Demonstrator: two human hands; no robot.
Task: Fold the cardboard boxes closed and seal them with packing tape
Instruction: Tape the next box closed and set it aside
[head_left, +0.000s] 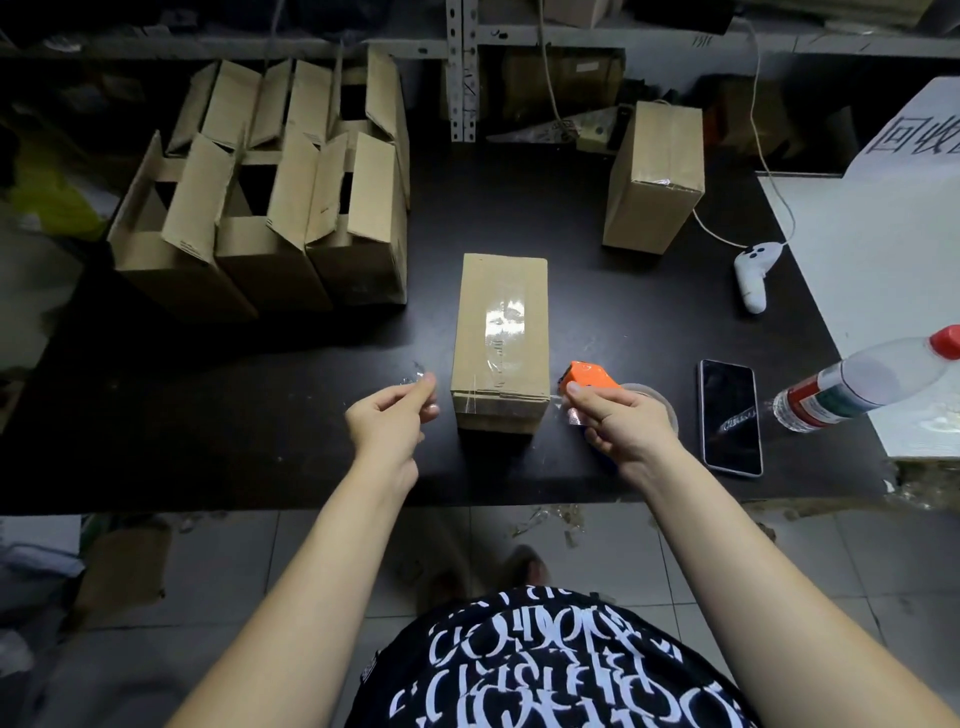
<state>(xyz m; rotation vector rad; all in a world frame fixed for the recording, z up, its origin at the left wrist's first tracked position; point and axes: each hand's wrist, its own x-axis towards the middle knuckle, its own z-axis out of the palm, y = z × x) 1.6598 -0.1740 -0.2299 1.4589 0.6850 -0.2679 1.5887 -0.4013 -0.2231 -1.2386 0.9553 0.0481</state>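
Note:
A closed cardboard box (501, 338) stands in the middle of the black table (260, 426), with clear tape running along its top and across its near edge. My left hand (390, 421) is left of the box and pinches the free end of a clear tape strip (415, 376). My right hand (621, 421) is right of the box and grips an orange tape dispenser (589, 375) with its clear tape roll (657, 402). A short stretch of tape runs from the dispenser to the box's near right corner.
Several open boxes with raised flaps (270, 208) stand at the back left. A sealed box (655, 174) stands at the back right. A phone (730, 415), a lying water bottle (867, 384), a white controller (753, 275) with its cable and a white board (893, 260) lie to the right.

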